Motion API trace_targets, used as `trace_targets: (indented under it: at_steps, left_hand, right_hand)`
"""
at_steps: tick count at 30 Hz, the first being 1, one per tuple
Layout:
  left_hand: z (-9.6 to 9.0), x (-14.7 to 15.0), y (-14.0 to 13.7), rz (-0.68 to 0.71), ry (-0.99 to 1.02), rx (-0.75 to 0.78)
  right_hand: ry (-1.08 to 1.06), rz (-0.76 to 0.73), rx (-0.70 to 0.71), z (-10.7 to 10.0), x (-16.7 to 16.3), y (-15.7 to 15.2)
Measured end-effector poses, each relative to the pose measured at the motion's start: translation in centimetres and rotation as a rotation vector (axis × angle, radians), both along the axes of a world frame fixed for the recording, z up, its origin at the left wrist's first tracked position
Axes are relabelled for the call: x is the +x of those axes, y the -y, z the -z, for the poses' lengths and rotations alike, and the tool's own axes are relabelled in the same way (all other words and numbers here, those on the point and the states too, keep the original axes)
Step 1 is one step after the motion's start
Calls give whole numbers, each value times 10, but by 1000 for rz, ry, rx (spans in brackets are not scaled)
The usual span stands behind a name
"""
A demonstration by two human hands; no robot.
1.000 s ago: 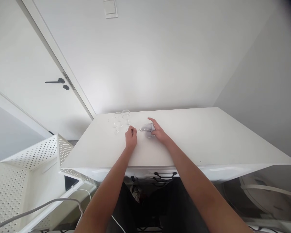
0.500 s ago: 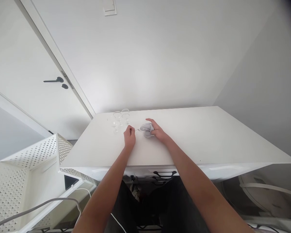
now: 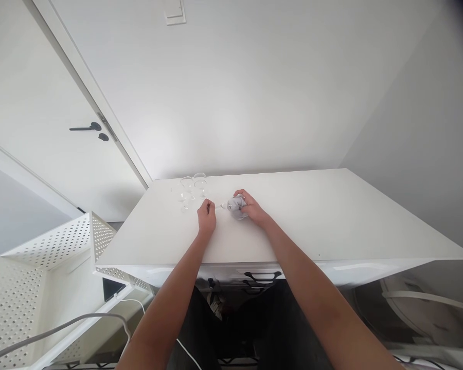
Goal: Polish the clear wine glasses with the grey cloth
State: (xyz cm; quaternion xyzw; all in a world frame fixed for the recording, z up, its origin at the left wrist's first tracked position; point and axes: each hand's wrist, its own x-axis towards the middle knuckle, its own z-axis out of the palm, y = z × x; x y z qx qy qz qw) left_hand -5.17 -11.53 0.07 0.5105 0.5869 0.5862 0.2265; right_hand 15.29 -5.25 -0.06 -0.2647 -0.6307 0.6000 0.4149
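A clear stemmed glass [image 3: 223, 206] is held sideways over the white cabinet top [image 3: 316, 216], its stem pointing left. My left hand [image 3: 207, 217] is closed in a pinch at the foot end of the stem; the foot itself is hidden by the fingers. At the other end, my right hand [image 3: 251, 208] is closed around a light grey cloth [image 3: 237, 207] that covers most of the glass's bowl. To the left, several other clear stemmed glasses [image 3: 200, 186] stand upright in a cluster near the back edge, close to my left hand.
Behind the cabinet rises a plain wall [image 3: 254, 92]. A door with a black handle [image 3: 85, 128] is at the left, above a white perforated rack [image 3: 57, 246] with a grey cable [image 3: 61, 329]. Black drawer handles [image 3: 262, 277] stick out from the cabinet front.
My right hand has closed in on the bowl, with the cloth now bunched around it. The left hand has hardly moved.
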Motion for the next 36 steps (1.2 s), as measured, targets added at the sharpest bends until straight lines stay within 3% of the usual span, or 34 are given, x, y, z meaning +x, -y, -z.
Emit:
trace_targets:
  at_steps: [6,13,18,21,25,30,33,36]
  left_hand:
    - [1,-1,-1,25,6,-15]
    - [4,-4,-2,-74,33,11]
    - [4,-4,-3,-40,69,-30]
    - [3,-1,-2,-25,37,-11]
    - [2,0,-1,-17,-10,10]
    - [2,-3,-3,-56,22,-6]
    - [3,-4,-3,-58,50,-22]
    - [2,-3,-2,-10,52,-18]
  right_hand:
    - [-3,57,75,-6,0,7]
    - [36,-119,-20,-4,2,4]
    - [-112,45,-61,-4,4,1]
    - [-28,92,17,-5,2,4]
    - [80,40,84,-4,0,6]
    - [58,-81,-39,-4,3,3]
    - [-46,-32,-111,-4,4,0]
    - [-99,64,-84,-4,4,0]
